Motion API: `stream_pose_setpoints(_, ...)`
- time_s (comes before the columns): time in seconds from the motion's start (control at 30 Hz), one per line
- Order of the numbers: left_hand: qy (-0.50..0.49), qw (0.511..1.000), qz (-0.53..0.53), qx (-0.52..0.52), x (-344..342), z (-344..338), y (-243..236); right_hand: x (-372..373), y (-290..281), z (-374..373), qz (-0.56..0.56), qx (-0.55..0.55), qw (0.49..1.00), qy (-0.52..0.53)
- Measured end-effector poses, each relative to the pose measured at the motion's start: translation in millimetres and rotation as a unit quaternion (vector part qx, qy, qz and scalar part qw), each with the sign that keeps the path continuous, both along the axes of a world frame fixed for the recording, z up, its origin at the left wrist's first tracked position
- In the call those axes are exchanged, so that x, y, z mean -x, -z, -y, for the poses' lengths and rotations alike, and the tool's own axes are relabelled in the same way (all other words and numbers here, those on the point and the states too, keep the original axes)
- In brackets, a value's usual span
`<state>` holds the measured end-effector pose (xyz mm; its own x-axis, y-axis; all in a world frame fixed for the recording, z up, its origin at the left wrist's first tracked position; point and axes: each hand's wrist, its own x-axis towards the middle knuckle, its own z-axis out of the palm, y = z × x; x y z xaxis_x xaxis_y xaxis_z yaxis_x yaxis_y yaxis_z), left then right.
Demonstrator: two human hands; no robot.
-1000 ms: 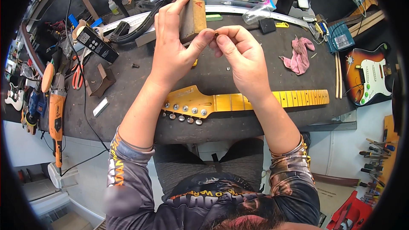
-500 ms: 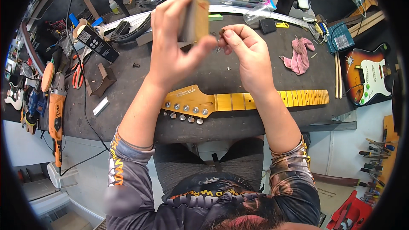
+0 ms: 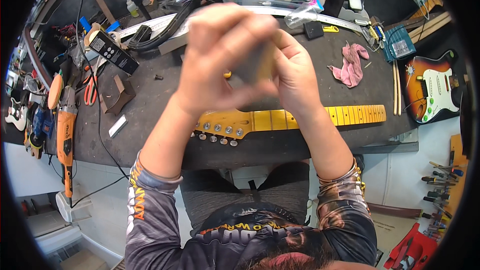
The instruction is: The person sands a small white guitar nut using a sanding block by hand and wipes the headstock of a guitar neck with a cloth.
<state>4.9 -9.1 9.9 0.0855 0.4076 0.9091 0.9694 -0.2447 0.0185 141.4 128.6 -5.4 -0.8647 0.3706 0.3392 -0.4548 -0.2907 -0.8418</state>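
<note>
Upper centre of frame, the blurred left hand [image 3: 212, 57] held a block [image 3: 256, 66], long axis seemingly up-frame, just left of the right hand [image 3: 298, 72], its grasp hidden, couldn't tell

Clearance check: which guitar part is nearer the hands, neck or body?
The yellow neck, passing beneath the right forearm; the sunburst body lies at far right.
</note>
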Motion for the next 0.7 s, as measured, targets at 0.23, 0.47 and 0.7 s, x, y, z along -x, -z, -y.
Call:
stream_pose_setpoints(0.23, -0.125, 0.99, 0.058, 0.039, 22.6, 1.5, -2.1, 4.8, 9.5, -10.2, -0.006, -0.021, 1.0, 0.018)
stream_pose_setpoints(0.47, 0.025, 0.999, -0.014, 0.031, -12.5, -0.3, 0.3, -0.1, 2.0, 1.5, 0.006, 0.087, 0.995, -0.041)
stream_pose_setpoints(0.7, -0.017, 0.999, 0.024, -0.012, 15.6, -1.5, 1.2, 5.5, 13.7, -11.5, 0.018, 0.029, 0.999, -0.033)
